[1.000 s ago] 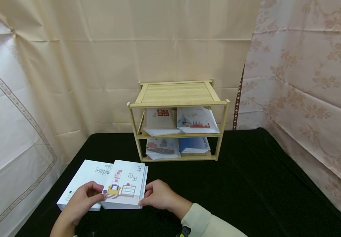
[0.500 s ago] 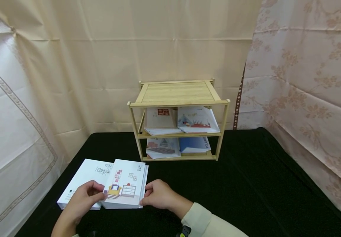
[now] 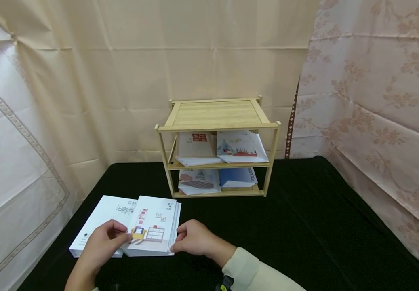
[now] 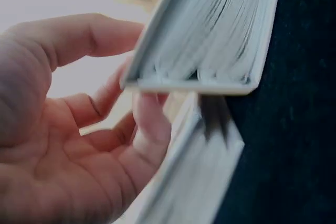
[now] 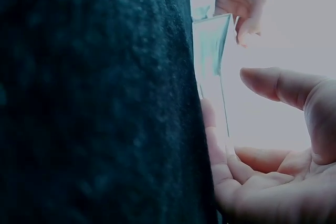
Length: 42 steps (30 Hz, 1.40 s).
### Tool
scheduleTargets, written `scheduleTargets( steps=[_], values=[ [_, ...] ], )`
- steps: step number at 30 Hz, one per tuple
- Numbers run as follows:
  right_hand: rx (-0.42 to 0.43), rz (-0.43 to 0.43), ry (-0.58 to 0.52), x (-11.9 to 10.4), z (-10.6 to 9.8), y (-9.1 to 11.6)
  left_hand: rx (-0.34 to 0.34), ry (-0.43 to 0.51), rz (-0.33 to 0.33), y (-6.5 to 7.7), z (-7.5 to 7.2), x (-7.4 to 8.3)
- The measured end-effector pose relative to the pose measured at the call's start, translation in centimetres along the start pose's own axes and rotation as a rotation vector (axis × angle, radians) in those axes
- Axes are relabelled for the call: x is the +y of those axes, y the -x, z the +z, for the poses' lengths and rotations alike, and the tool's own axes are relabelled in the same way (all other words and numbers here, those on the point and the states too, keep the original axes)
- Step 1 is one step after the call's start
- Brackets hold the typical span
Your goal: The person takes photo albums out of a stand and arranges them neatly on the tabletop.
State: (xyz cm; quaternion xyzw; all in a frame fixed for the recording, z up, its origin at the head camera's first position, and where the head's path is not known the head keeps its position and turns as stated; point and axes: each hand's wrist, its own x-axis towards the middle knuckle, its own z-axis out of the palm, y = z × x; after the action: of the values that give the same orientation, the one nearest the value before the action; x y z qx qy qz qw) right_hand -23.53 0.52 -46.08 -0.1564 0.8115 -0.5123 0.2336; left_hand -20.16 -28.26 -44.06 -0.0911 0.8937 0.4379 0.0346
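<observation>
A white photo album (image 3: 152,226) with a drawing of a yellow armchair and a chest of drawers lies at the front left. It overlaps a second white photo album (image 3: 104,218) on its left. My left hand (image 3: 102,246) pinches the top album's left edge; in the left wrist view, fingers lie on both sides of that album's cover (image 4: 189,88), with pages fanned inside. My right hand (image 3: 194,238) holds the same album by its lower right corner. In the right wrist view, its fingers (image 5: 218,156) are at the album's edge, partly washed out by glare.
A wooden rack (image 3: 216,115) stands at the back on the black cloth (image 3: 304,226). Its middle shelf bears white albums (image 3: 242,147); the lower one bears a grey-white album (image 3: 200,180) and a blue album (image 3: 237,178). Curtains (image 3: 209,52) enclose the back and both sides.
</observation>
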Motion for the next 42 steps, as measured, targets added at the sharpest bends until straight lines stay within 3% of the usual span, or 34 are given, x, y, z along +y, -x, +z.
scheduleTargets(
  steps=[4,10,22,31,42],
  values=[
    [-0.031,-0.001,-0.044,-0.3,-0.3,0.2,0.036,-0.098,0.005,0.5,0.0,1.7],
    [-0.057,-0.014,-0.046,-1.0,-1.1,0.5,0.062,-0.160,0.094,0.8,0.2,4.2],
    [-0.012,-0.060,-0.043,-2.9,-2.6,1.4,0.055,-0.147,0.208,0.0,0.9,8.1],
    [-0.002,-0.113,-0.050,-3.5,-4.2,1.7,0.060,0.020,0.246,-1.1,1.3,11.0],
    [0.038,-0.144,-0.065,-3.9,-6.4,2.3,-0.004,0.447,0.300,-3.1,2.9,14.5]
  ],
)
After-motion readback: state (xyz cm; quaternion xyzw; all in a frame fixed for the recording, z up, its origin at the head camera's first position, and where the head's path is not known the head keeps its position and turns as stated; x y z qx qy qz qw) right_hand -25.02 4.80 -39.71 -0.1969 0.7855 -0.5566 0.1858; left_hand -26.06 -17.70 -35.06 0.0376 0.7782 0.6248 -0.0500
